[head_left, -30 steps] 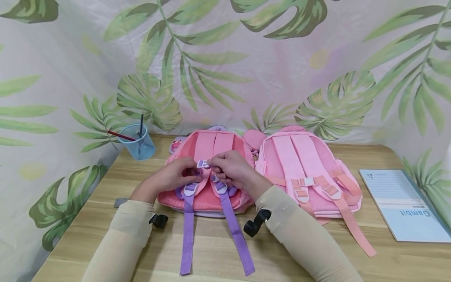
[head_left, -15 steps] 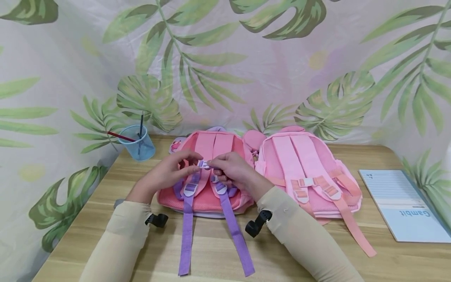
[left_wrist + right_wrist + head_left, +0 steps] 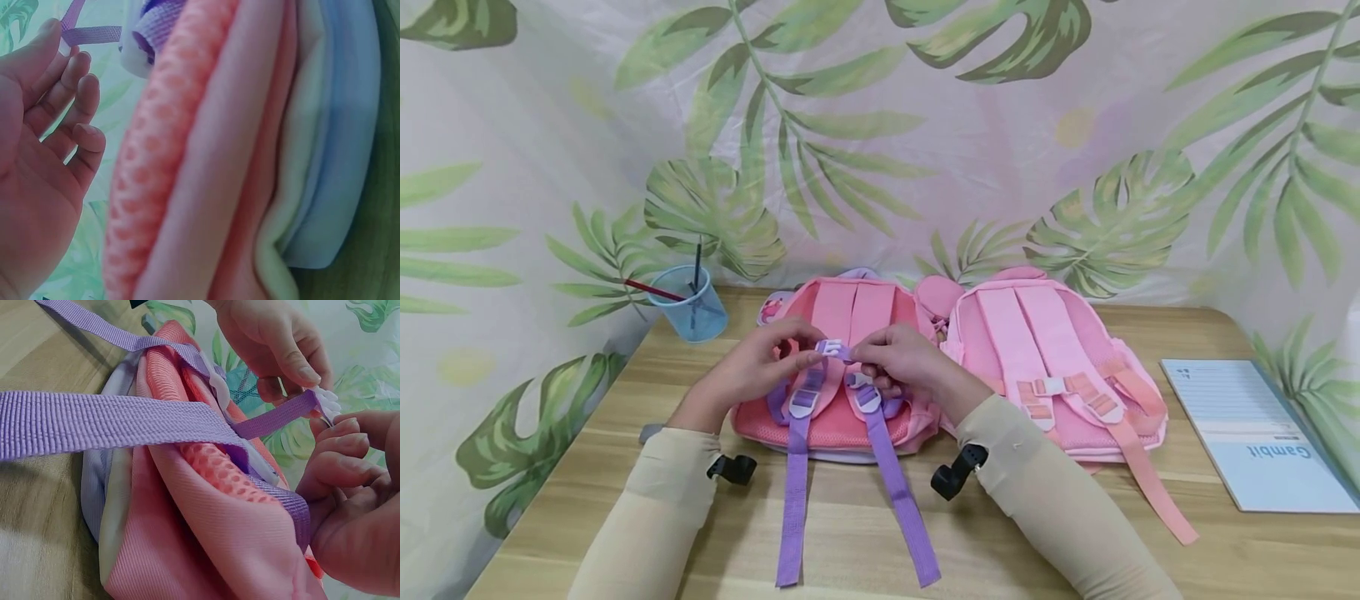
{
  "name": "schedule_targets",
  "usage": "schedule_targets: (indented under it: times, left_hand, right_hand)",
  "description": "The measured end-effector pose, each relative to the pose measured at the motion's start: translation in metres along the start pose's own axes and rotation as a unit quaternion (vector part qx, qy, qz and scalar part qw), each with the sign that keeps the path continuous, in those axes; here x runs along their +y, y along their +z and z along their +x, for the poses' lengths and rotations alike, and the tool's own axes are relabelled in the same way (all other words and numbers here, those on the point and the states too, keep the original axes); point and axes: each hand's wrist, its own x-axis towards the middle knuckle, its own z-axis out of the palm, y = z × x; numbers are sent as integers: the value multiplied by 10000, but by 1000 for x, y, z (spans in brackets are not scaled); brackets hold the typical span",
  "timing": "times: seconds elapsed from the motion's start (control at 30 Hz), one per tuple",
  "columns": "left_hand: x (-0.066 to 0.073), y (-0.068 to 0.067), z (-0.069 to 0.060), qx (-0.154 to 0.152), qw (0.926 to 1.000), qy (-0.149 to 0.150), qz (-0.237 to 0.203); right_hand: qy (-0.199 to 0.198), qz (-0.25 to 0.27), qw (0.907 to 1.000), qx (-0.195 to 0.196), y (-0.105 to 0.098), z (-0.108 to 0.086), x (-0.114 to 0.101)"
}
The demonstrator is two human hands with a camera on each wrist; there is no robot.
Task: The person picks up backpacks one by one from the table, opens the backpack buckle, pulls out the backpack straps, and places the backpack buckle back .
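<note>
On the wooden bench (image 3: 850, 533) lies a coral backpack (image 3: 837, 421); above it the left hand (image 3: 760, 367) pinches a white buckle (image 3: 831, 347), the right hand (image 3: 906, 362) its purple strap (image 3: 844, 354). Seemingly buckle work; next calls for steady pinches.

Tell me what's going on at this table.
A person is working on the white buckle of the coral-pink backpack, which lies on the table. The left hand pinches the buckle, and the right hand pinches the purple webbing beside it. I can't tell whether the buckle is fully fastened. A lighter pink backpack lies alongside; its white clip looks joined.
</note>
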Motion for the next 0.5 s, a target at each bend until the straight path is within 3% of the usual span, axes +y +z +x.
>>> schedule_targets:
  times: [0.5]
  left_hand:
    - [-3, 1, 0, 57, 10000, -6, -60]
  right_hand:
    - [160, 65, 9997, 149, 4, 6, -4]
